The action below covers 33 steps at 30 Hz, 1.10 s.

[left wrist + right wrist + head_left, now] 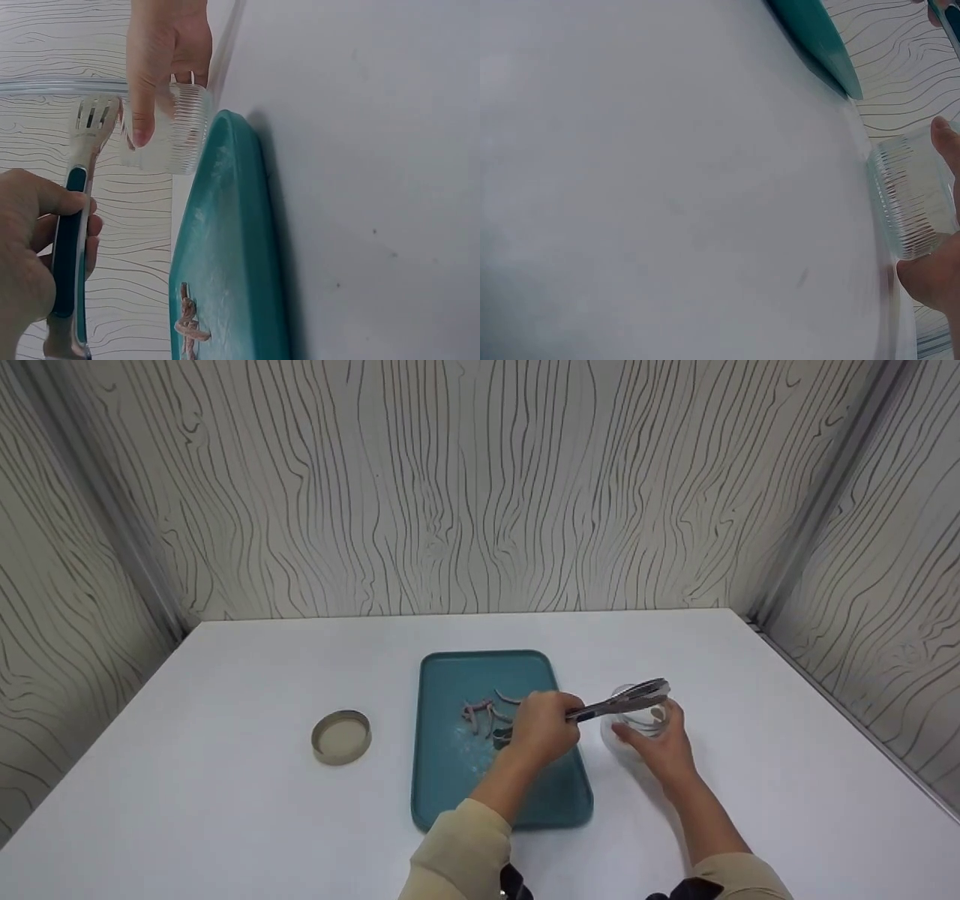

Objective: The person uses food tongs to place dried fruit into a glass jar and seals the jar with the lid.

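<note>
Beige and shallow, a round lid-like dish with a raised rim (341,737) lies farthest left on the white surface (240,810), well apart from both hands. To its right lies a teal rectangular tray with rounded corners (454,791), carrying a loose cluster of thin pinkish-brown strips (475,709) around its middle. From the near edge, the left forearm, in a cream sleeve (461,847), slants forward and rightward over the tray. The left hand (541,727) is raised above the tray's right side, its fingers wrapped around slotted metal tongs with dark blue handles (626,700); the thumb lies along the handle. The tongs point rightward, their slotted heads above a clear, ridged, round container (907,199) just right of the tray. The right hand (667,746) grips this container from the near right side, thumb on one side and fingers on the other. Its forearm slants forward and leftward out of a second cream sleeve (742,876). Whether the container's base touches the surface, I cannot tell.
</note>
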Motion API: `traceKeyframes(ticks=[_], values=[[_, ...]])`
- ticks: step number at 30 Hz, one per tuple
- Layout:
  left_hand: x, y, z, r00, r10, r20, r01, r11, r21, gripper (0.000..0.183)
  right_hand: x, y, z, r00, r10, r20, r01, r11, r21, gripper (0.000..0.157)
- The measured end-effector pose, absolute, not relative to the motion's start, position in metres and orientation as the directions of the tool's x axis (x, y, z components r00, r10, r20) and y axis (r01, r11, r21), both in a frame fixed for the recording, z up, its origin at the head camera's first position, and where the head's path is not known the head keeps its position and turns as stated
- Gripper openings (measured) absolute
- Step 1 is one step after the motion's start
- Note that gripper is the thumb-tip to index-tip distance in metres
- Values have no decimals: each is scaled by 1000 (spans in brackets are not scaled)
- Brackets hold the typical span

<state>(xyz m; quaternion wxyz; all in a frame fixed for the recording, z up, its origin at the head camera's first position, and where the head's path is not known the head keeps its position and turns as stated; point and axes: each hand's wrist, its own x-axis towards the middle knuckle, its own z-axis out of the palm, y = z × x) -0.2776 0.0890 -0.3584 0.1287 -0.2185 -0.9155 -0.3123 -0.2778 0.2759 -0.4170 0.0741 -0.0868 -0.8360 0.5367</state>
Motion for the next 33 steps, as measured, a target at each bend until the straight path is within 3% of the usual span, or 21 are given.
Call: traceKeyframes(ticks=[24, 33], values=[[-277, 71, -363, -858, 310, 409, 496, 702, 510, 20, -278, 274, -418, -970, 232, 71, 30, 406, -913, 95], [-277, 60, -361, -861, 293, 416, 489, 706, 513, 25, -278, 276, -417, -973, 226, 36, 59, 402, -914, 99]])
